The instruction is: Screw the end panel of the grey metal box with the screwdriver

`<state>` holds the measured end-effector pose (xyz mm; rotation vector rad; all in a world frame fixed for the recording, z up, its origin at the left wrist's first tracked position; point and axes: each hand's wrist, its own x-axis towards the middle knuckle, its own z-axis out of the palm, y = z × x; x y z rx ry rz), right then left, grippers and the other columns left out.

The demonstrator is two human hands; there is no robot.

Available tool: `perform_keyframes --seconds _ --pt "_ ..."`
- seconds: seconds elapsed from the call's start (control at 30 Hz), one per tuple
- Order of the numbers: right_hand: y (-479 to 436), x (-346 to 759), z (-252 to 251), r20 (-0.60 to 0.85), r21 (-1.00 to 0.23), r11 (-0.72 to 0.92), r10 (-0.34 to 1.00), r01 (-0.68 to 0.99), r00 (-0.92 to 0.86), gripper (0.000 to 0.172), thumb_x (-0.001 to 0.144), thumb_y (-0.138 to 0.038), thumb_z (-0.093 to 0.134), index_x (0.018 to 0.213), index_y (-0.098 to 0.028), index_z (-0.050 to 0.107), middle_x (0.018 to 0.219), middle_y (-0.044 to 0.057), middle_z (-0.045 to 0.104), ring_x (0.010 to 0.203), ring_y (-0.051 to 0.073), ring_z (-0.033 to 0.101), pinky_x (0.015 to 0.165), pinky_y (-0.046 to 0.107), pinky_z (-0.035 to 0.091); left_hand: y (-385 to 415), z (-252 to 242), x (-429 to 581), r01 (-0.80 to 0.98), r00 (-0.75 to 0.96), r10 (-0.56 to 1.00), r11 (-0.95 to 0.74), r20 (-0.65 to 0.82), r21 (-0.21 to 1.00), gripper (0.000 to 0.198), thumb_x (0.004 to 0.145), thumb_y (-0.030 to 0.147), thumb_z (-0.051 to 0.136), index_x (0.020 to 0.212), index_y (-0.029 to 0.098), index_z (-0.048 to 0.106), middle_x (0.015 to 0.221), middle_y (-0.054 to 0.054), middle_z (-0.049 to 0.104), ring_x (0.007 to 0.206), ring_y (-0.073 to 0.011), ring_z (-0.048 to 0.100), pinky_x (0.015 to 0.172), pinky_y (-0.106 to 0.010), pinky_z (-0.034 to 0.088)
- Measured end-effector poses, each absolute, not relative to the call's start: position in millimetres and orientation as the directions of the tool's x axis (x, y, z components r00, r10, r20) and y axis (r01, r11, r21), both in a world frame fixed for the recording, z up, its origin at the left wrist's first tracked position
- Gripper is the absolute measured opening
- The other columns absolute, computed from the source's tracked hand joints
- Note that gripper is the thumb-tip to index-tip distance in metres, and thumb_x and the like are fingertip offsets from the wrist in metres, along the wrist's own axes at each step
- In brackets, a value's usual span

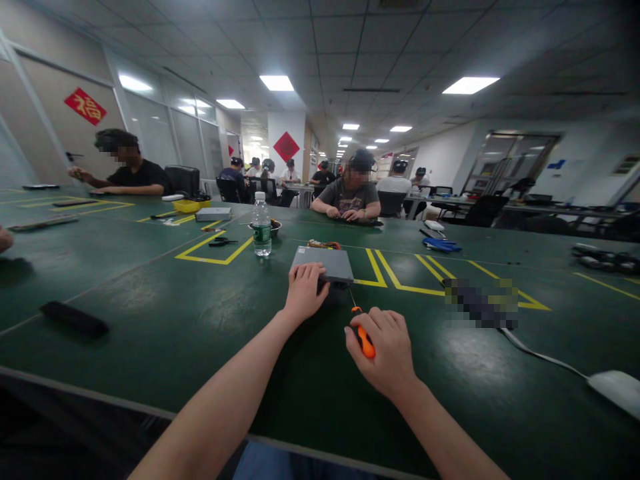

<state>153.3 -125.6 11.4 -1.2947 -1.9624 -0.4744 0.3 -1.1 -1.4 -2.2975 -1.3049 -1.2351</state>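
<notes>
A flat grey metal box [325, 264] lies on the green table [165, 320] in front of me. My left hand [305, 291] rests on its near left corner and grips the edge. My right hand [387, 350] is closed around the orange handle of a screwdriver [363, 337]. The thin shaft points away from me toward the box's near right side; I cannot tell whether the tip touches it. Coloured wires [320, 245] show behind the box.
A water bottle [261, 225] and a small dark bowl [273, 227] stand behind the box. Yellow tape lines [395, 277] mark the table. A black bar [74, 319] lies at left, a white device with cable [617, 390] at right. Other people sit working at the far side.
</notes>
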Motion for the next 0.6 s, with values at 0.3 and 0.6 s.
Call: perform_keyframes --seconds 0.3,0.6 --pt "-123.5 152.8 7.4 0.742 -0.078 0.451 0.623 0.889 -0.25 0.009 0.079 -0.021 0.047 0.082 -0.018 0.054 0.072 0.002 0.058 0.067 0.016 0.053 0.079 0.034 0.032 -2.2 0.1 -0.1 0.796 0.258 0.62 -0.571 0.741 0.201 0.023 0.079 0.027 0.053 0.102 0.023 0.051 0.119 -0.004 0.056 0.112 -0.022 0.045 0.099 -0.041 0.025" --pt "-124.5 153.6 8.3 0.751 -0.168 0.453 0.634 0.875 -0.183 0.015 0.084 -0.027 0.044 0.091 -0.016 0.051 0.067 0.0 0.057 0.059 0.014 0.051 0.076 0.034 0.034 -2.3 -0.1 0.3 0.797 0.251 0.614 -0.57 0.749 0.2 0.024 0.078 0.027 0.054 0.102 0.024 0.05 0.118 -0.004 0.056 0.111 -0.0217 0.046 0.099 -0.041 0.026"
